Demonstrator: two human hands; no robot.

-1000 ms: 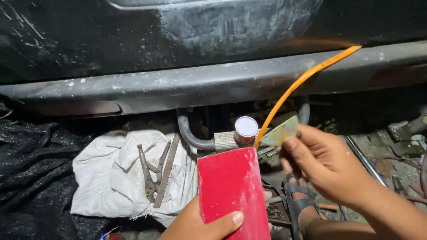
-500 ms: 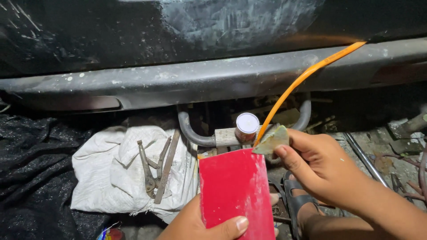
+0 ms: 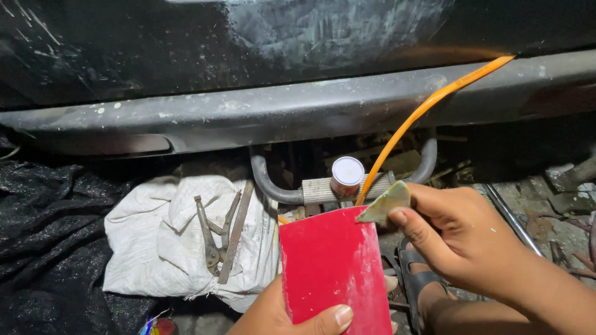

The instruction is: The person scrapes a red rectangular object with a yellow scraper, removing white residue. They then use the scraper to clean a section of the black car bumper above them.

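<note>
Red board (image 3: 332, 270) upright in my left grip (image 3: 292, 313), thumb across its lower front. Right grip (image 3: 462, 239) pinches a greenish scraper (image 3: 385, 203) at the board's top right corner. Pliers (image 3: 217, 232) lie on the white sack (image 3: 167, 248) to the left.

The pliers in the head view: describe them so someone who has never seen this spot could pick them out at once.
Start at the long grey bumper across the top, then drop to the crumpled white sack on the ground below it, left of the red card in the left hand. The pliers lie on that sack, rusty and dark. Unlike the straight flat metal strip beside them, they have two handles spreading apart.
</note>
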